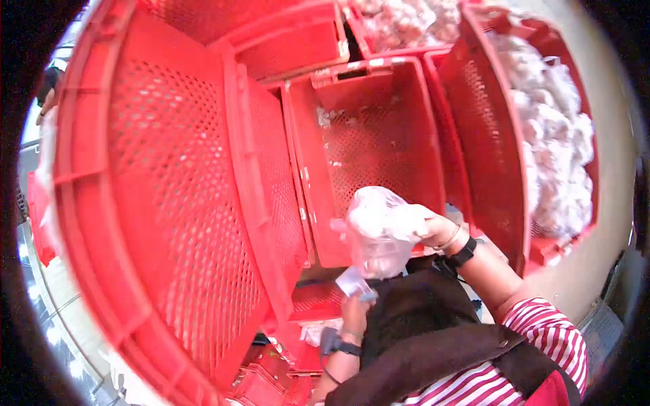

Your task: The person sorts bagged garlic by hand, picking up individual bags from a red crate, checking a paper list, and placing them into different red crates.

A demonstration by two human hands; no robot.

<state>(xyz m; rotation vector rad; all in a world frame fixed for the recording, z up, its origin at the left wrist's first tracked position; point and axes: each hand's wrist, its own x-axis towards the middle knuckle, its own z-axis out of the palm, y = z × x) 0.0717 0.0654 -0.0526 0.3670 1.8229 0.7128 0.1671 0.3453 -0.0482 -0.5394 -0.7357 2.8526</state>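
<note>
My right hand (pixel 434 229) grips the upper part of a clear plastic bag (pixel 383 260) of pale, rounded bulbs that look like garlic. It hangs in front of my dark apron, over the near end of a red crate (pixel 369 145) with a few white scraps on its perforated floor. Lower and to the left, my left hand (pixel 356 312) is closed on a small whitish label (pixel 352 281), just under the bag. A bit of blue shows at those fingers; they are partly blurred, and I cannot make out what it is.
A large red perforated crate (pixel 169 183) stands tilted at my left. On the right, another red crate (pixel 592 169) is full of bagged white bulbs (pixel 552 128). More bulbs (pixel 406 24) fill a crate at the back. Smaller red crates (pixel 264 382) sit low by my left arm.
</note>
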